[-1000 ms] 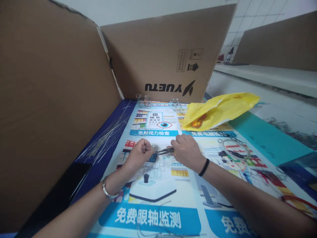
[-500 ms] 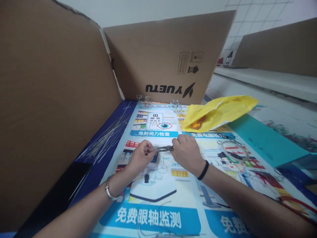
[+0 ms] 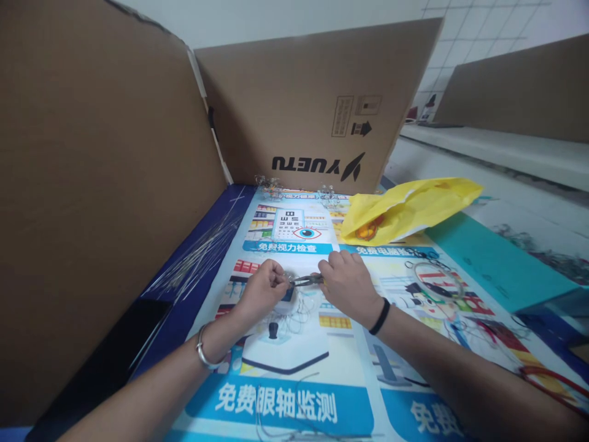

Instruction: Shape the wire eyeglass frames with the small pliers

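Observation:
My right hand [image 3: 347,282] is wrapped round a pair of pliers [image 3: 307,280], whose jaws point left. Their tips reach the fingers of my left hand [image 3: 269,283], which is closed in a pinch on thin wire [image 3: 289,274]. The pinched end is too small to make out fully. Below both hands, loose curls of thin silvery wire [image 3: 297,316] lie over the printed sheet [image 3: 345,362]. Cut wire pieces [image 3: 304,399] rest closer to me on the same sheet.
Straight wires [image 3: 197,255] lie in a bundle at the left. A yellow bag [image 3: 414,205] sits at the back right, beside a teal box [image 3: 497,261]. Cardboard panels [image 3: 313,110] stand behind and to the left. Small wire shapes [image 3: 271,186] lie by the back panel. A wire coil [image 3: 437,279] is on the right.
The pliers have shifted and turned slightly at my left fingertips, and their jaws look a little more apart. Both hands stay in nearly the same place.

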Available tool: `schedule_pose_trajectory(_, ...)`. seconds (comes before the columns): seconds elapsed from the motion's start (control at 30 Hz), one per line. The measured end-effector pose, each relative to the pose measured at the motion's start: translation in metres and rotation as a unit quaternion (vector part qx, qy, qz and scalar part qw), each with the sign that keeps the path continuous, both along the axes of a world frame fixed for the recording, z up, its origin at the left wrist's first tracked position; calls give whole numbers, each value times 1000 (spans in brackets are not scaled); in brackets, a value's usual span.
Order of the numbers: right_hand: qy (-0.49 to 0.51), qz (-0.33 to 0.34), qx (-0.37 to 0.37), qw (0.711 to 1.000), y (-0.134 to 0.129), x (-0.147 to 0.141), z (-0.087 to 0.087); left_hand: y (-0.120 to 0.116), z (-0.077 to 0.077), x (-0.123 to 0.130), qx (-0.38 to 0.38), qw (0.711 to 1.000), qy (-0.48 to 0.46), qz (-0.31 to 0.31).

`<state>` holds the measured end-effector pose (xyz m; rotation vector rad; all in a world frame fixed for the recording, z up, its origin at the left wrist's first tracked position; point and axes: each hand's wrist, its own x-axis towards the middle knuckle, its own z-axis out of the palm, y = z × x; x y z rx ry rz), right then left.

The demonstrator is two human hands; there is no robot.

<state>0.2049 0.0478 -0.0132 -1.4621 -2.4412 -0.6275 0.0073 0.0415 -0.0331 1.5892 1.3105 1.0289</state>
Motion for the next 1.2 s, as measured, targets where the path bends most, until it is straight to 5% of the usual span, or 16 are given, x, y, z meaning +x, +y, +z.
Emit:
schedule_pose_trajectory(0.47, -8, -10, -60, 998, -1, -6, -2, -2, 0, 1, 9, 999, 47, -12)
schedule_pose_trajectory(1.2, -22, -31, -114, 993, -2, -1, 4, 2, -3, -3, -13, 997, -64, -29)
